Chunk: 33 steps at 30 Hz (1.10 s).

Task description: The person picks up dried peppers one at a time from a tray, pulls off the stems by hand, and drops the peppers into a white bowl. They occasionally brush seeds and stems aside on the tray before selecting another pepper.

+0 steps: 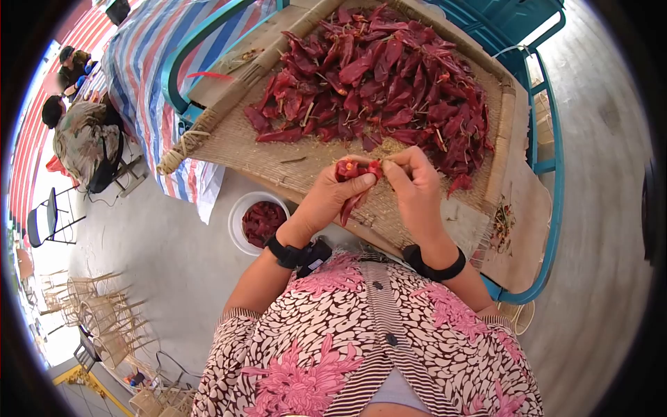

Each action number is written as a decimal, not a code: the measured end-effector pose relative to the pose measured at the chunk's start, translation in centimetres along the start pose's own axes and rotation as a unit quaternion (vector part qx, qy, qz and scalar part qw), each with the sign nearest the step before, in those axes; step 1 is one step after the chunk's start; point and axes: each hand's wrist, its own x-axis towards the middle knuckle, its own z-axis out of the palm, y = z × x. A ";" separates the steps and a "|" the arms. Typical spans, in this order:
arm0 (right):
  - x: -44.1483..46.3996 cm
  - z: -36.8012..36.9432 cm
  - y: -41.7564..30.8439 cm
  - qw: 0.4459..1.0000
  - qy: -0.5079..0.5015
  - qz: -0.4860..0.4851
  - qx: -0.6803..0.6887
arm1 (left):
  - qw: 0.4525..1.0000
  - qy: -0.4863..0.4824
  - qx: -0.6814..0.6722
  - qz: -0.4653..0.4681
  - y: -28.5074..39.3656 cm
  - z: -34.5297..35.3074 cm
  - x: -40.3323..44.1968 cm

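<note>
My left hand (325,198) is closed around a few dried red chili peppers (349,169), with one tip hanging below the fingers. Close beside it, my right hand (417,191) pinches the stem end of one pepper between thumb and forefinger. Both hands are above the near edge of a flat woven tray (278,163). A big heap of dried red chili peppers (389,76) covers the tray's middle and far side, many with pale stems on.
A white bucket (236,240) holding dark red pepper pieces stands on the floor at left. Teal metal frame rails (552,208) surround the tray. Stem scraps (501,226) lie at right. Striped sheeting (149,76), seated people (87,135) and small wooden stools (101,316) are further left.
</note>
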 end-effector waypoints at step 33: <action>3.2 -4.6 5.6 0.888 -0.088 0.265 0.365 | 0.903 0.419 0.079 -0.043 -9.6 -28.9 -14.9</action>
